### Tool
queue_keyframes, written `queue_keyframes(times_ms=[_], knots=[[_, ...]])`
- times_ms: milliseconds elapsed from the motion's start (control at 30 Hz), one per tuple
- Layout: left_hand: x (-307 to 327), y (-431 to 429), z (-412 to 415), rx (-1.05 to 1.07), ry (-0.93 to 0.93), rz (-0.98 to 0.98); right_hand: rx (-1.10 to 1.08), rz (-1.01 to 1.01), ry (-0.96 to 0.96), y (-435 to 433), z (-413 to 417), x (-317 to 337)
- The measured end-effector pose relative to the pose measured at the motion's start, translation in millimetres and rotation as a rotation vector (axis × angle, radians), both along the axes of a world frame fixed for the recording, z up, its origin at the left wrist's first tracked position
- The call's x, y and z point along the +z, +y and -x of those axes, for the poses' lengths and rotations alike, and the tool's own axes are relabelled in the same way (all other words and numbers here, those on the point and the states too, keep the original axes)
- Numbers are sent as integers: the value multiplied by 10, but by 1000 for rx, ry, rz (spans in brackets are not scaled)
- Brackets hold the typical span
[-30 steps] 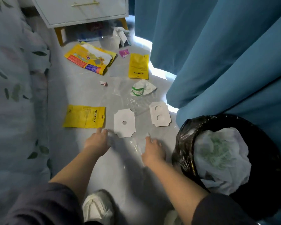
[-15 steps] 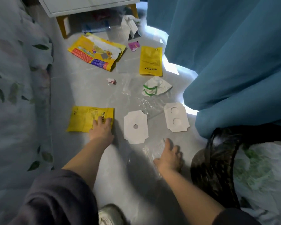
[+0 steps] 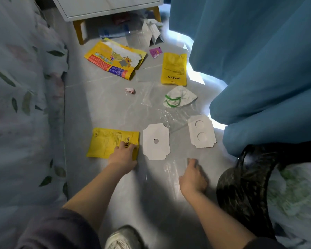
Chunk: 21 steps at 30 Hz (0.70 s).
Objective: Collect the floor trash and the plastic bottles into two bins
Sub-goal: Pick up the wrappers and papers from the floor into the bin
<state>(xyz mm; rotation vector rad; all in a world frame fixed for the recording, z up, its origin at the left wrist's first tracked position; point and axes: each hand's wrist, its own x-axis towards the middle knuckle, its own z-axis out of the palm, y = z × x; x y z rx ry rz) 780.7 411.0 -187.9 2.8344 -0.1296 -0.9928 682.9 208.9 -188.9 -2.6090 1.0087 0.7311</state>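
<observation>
floor point(image 3: 101, 105) was littered with wrappers | black-lined bin point(image 3: 241, 191) stood at lower right | yellow packet point(image 3: 108, 141) lay flat, left hand point(image 3: 123, 156) pressed its near corner, fingers straight | clear wrap point(image 3: 171, 170) lay under right hand point(image 3: 192, 175), fingers bent, grip unclear

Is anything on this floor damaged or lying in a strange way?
Yes. The big yellow bag in front of the white cabinet is torn open along its upper edge, so its white inside shows. The other litter lies flat and whole.
</observation>
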Motion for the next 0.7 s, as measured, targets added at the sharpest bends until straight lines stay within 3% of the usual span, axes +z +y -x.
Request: queue_keyframes(times_ms=[200, 300, 467, 700], knots=[[21, 6, 137, -40, -32, 21, 2, -57, -70, -48, -3, 164], [37, 120, -104, -46, -165, -83, -71, -127, -180, -92, -64, 203], [-113, 330, -253, -167, -182, -213, -168, -247, -281, -140, -214, 183], [-120, 361, -256, -188, -183, -350, -220, -431, -260, -74, -455, 70]])
